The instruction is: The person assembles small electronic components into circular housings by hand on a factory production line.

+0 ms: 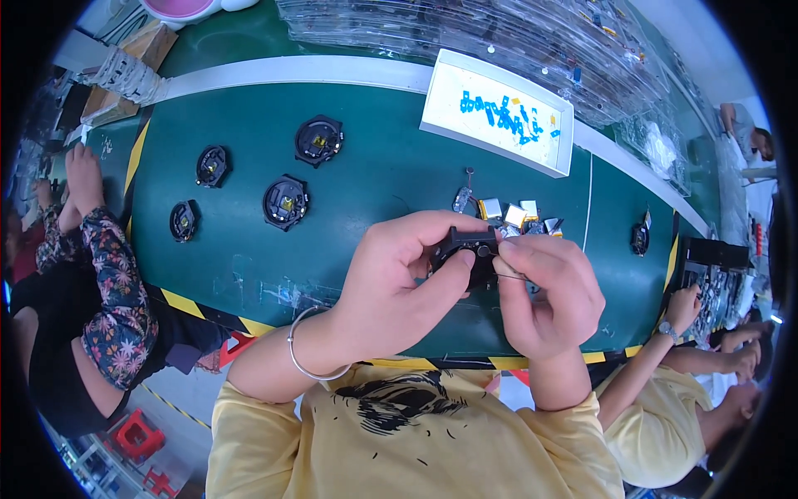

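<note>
My left hand is closed around a black watch case, tilted on its side above the green table. Its thumb presses near a round button on the case's edge. Against the right side of that case, my right hand is pinched shut. A thin dark line like a wire shows by its fingertips, but what they grip is too small to make out. Just beyond my hands lies a small pile of silver battery cells with yellow edges, and a small circuit board with a lead beside it.
Several open black watch cases, one of them this case, lie on the left of the green table. A white box with small blue pieces stands at the back. Another case lies far right. Clear plastic trays are stacked behind. Co-workers sit on both sides.
</note>
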The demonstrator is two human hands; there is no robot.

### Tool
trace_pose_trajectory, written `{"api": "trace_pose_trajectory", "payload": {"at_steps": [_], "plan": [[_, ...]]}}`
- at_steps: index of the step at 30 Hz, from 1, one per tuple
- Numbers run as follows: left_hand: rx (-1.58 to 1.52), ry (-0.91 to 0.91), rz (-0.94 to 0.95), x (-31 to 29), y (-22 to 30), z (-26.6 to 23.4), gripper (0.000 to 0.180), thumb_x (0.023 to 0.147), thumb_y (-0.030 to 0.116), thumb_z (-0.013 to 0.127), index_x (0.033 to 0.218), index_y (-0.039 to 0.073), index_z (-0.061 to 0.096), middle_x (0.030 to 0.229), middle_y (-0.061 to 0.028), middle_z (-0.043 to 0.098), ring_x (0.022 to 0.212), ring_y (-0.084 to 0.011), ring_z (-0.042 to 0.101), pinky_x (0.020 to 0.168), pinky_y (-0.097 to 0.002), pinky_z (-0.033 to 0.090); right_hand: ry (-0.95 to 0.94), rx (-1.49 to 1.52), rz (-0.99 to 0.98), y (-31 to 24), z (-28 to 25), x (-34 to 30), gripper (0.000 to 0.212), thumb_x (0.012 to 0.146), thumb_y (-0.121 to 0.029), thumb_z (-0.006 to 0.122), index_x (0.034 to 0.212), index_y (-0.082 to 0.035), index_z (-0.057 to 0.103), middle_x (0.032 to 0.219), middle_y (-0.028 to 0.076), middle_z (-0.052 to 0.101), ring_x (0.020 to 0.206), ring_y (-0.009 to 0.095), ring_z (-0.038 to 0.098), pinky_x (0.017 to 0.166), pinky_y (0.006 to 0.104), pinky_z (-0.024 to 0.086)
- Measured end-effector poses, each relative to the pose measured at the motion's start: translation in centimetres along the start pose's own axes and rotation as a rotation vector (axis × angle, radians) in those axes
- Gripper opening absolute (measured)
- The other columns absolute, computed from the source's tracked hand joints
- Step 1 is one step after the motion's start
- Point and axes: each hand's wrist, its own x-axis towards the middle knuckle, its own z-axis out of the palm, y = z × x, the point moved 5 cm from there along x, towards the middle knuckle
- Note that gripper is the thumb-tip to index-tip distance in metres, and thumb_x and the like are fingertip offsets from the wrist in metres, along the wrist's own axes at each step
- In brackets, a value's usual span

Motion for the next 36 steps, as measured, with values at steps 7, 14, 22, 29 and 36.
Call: {"api": "trace_pose_trajectory", "payload": {"at_steps": [7, 14, 22, 29, 36], "plan": [[-0.035, -0.003, -0.102, 0.4, 0.0, -0.1, 0.021, 0.087, -0.005, 0.045, 0.106, -0.006, 0.054, 0.100, -0.0100, 0.062, 0.082, -0.0102, 0.061, 0.067, -0.0222, 0.053, -0.082, 0.113, 0.013, 0.6, -0.2, 0.7, 0.018, 0.066, 0.008, 0.066, 0.082, 0.001, 0.062, 0.073, 0.011, 0.062, 0.062, 0.021, 0.060, 0.055, 0.0271, 0.049], [0.092, 0.025, -0.063, 0.2, 0.0, -0.1, 0.023, 0.086, -0.007, 0.044, 0.106, -0.006, 0.054, 0.100, -0.0094, 0.062, 0.084, -0.0096, 0.060, 0.067, -0.0213, 0.053, -0.055, -0.050, -0.005, -0.3, 0.1, 0.2, 0.017, 0.065, 0.009, 0.063, 0.080, 0.002, 0.061, 0.075, 0.012, 0.063, 0.068, 0.021, 0.061, 0.064, 0.0279, 0.050], [0.193, 0.019, -0.049, 0.0, -0.1, -0.1, 0.024, 0.084, -0.010, 0.045, 0.106, -0.006, 0.055, 0.099, -0.0090, 0.062, 0.080, -0.0078, 0.059, 0.066, -0.0206, 0.050, -0.036, -0.099, -0.010, -0.6, 0.1, 0.1, 0.020, 0.064, 0.010, 0.064, 0.082, 0.002, 0.062, 0.076, 0.012, 0.063, 0.067, 0.021, 0.061, 0.061, 0.0258, 0.050], [0.118, 0.015, 0.062, 0.1, 0.2, -0.1, 0.027, 0.083, -0.010, 0.047, 0.109, -0.006, 0.053, 0.099, -0.0095, 0.061, 0.085, -0.0101, 0.059, 0.070, -0.0227, 0.052, -0.010, -0.177, -0.121, -0.8, 0.4, -0.1, 0.026, 0.063, 0.010, 0.069, 0.087, 0.001, 0.065, 0.079, 0.012, 0.062, 0.065, 0.020, 0.060, 0.056, 0.0248, 0.049], [-0.065, 0.000, 0.039, 0.4, 0.1, 0.0, 0.025, 0.085, -0.005, 0.051, 0.110, -0.006, 0.053, 0.097, -0.0096, 0.061, 0.084, -0.0109, 0.060, 0.071, -0.0244, 0.053, 0.030, -0.157, -0.156, -0.4, 0.4, -0.3, 0.029, 0.062, 0.008, 0.071, 0.089, 0.000, 0.067, 0.077, 0.010, 0.059, 0.060, 0.018, 0.056, 0.052, 0.0248, 0.046]]}}
